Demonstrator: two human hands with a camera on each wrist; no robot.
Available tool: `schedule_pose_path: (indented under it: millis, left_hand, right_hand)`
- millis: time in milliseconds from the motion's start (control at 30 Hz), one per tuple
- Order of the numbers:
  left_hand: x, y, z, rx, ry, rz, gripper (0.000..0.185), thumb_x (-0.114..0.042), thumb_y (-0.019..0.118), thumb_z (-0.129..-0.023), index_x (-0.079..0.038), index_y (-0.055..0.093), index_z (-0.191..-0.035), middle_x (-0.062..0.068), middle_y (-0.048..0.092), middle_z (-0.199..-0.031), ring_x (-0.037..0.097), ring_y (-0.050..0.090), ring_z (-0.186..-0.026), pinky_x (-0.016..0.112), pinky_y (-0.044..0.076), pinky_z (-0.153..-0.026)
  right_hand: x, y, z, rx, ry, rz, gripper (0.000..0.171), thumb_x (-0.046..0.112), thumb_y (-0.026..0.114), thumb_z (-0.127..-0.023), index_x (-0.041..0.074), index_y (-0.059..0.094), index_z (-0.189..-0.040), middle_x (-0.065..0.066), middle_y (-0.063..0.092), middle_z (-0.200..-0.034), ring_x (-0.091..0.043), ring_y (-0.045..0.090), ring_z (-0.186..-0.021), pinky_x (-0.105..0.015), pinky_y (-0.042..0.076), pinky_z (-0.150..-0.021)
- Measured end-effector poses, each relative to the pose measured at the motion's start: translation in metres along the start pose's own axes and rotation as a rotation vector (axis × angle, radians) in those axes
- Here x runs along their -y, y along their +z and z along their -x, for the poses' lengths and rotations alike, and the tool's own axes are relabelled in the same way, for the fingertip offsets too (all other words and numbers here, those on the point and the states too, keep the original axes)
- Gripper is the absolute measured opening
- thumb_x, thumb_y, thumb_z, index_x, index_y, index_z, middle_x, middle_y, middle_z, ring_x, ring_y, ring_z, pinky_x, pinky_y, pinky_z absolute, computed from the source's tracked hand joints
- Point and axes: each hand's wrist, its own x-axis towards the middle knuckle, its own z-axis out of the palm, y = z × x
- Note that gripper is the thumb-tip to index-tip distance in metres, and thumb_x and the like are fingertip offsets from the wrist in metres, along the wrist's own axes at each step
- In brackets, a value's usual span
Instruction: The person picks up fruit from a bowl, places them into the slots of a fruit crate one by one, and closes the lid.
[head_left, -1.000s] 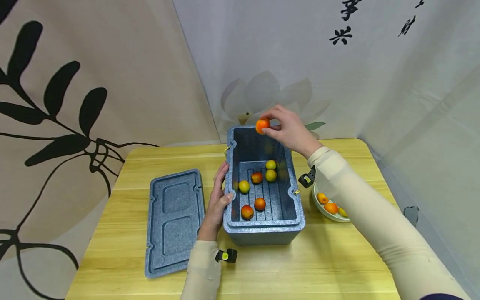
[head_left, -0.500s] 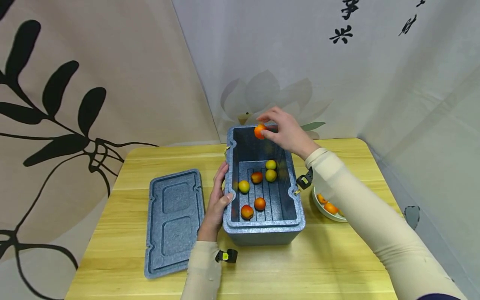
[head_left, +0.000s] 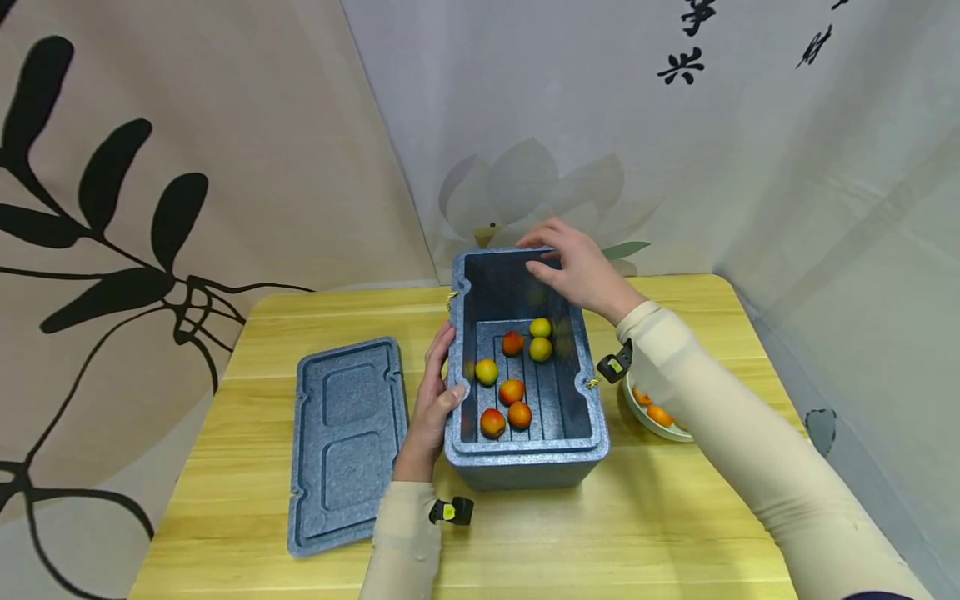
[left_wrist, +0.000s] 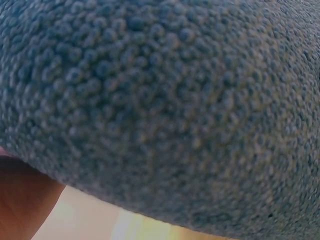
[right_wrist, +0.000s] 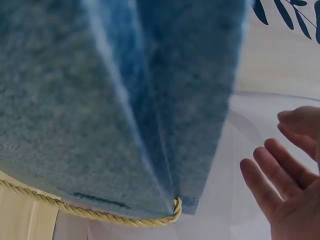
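Right hand (head_left: 577, 271) hovers empty, fingers loosely spread, over the far end of the grey foam box (head_left: 525, 454) on the wooden table (head_left: 225, 433); left hand (head_left: 431, 400) grips its near-left rim. Seven small fruits (head_left: 512, 390) lie inside.

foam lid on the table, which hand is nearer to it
Left. The left hand grips the foam box's left wall, right beside the lid. The right hand hovers open over the box's far end, further from the lid.
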Motion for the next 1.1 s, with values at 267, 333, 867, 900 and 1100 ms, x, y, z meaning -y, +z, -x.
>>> schedule_pose_path:
  millis: [267, 333, 867, 900, 1100]
  left_hand:
    - [0.0, 0.001, 0.001, 0.009, 0.002, 0.009, 0.074, -0.026, 0.051, -0.086, -0.013, 0.028, -0.156, 0.0, 0.014, -0.162, 0.023, 0.015, -0.145, 0.053, 0.031, -0.107]
    - [0.0, 0.001, 0.001, 0.013, 0.002, 0.015, 0.075, -0.026, 0.052, -0.086, -0.013, 0.028, -0.156, -0.001, 0.014, -0.162, 0.023, 0.015, -0.145, 0.058, 0.029, -0.106]
    - [0.0, -0.001, 0.001, 0.0, 0.014, -0.016, 0.074, -0.023, 0.049, -0.085, -0.013, 0.028, -0.156, -0.001, 0.015, -0.162, 0.022, 0.014, -0.144, 0.066, 0.02, -0.106]
    - [0.0, -0.001, 0.0, 0.001, 0.01, -0.013, 0.074, -0.023, 0.049, -0.085, -0.013, 0.028, -0.156, -0.001, 0.015, -0.162, 0.022, 0.014, -0.144, 0.066, 0.021, -0.106]
    - [-0.002, 0.001, 0.0, -0.006, -0.021, -0.016, 0.074, -0.024, 0.051, -0.085, -0.016, 0.029, -0.155, -0.002, 0.016, -0.161, 0.022, 0.015, -0.144, 0.066, 0.023, -0.105]
  right_hand:
    - [-0.002, -0.007, 0.013, -0.004, 0.029, 0.0, 0.029, 0.008, 0.06, -0.096, 0.006, 0.062, -0.125, -0.006, 0.054, -0.123, -0.031, 0.054, -0.114, -0.042, 0.046, -0.095]
    - [-0.003, -0.01, 0.017, -0.015, 0.045, -0.002, 0.029, 0.009, 0.06, -0.096, 0.007, 0.063, -0.125, -0.005, 0.055, -0.123, -0.031, 0.055, -0.113, -0.043, 0.046, -0.095]
    - [-0.007, -0.031, 0.046, -0.135, 0.075, -0.084, 0.032, 0.008, 0.059, -0.096, 0.006, 0.061, -0.128, -0.009, 0.061, -0.118, -0.022, 0.059, -0.105, -0.043, 0.047, -0.091]
    - [-0.009, -0.032, 0.049, -0.142, 0.079, -0.083, 0.031, 0.008, 0.059, -0.096, 0.006, 0.061, -0.127, -0.009, 0.061, -0.118, -0.023, 0.059, -0.104, -0.043, 0.047, -0.09]
    - [-0.023, -0.033, 0.064, -0.172, 0.121, -0.086, 0.028, 0.009, 0.06, -0.096, 0.005, 0.064, -0.124, -0.007, 0.061, -0.116, -0.023, 0.057, -0.105, -0.048, 0.046, -0.092]
